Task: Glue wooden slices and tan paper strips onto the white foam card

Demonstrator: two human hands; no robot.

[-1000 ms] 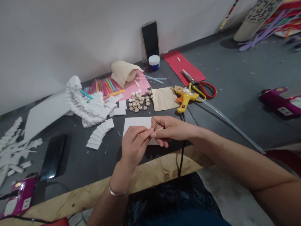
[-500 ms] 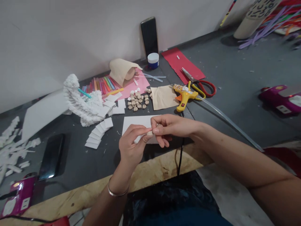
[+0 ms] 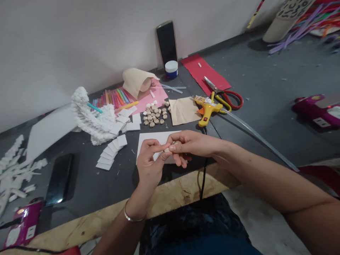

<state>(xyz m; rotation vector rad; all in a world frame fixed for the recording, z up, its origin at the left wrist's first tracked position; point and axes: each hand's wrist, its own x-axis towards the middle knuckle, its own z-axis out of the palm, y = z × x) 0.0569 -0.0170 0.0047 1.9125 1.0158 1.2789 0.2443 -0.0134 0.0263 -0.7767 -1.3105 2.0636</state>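
Over a white sheet of paper [image 3: 145,137], my two hands meet at a small pale beige piece [image 3: 166,150], much of it hidden by fingers. My left hand [image 3: 151,157] pinches it between thumb and index finger. From the other side, the thumb and index finger of my right hand [image 3: 183,145] close on the same piece, its other fingers curled below. Beyond the paper lies a group of small beige wrapped pieces [image 3: 155,115], with a few white ones at the back. A square of beige cloth [image 3: 183,111] lies beside them.
A yellow glue gun [image 3: 209,111] with a long glue stick lies right of the cloth, near red-handled scissors [image 3: 224,94]. Fanned white squares [image 3: 110,154], a fluffy white form [image 3: 91,120] and a dark phone [image 3: 60,179] are on the left. A jar [image 3: 171,69] stands at the back.
The view has shifted slightly. Both hands still hold the small piece together, their fingers moved only a little around it.
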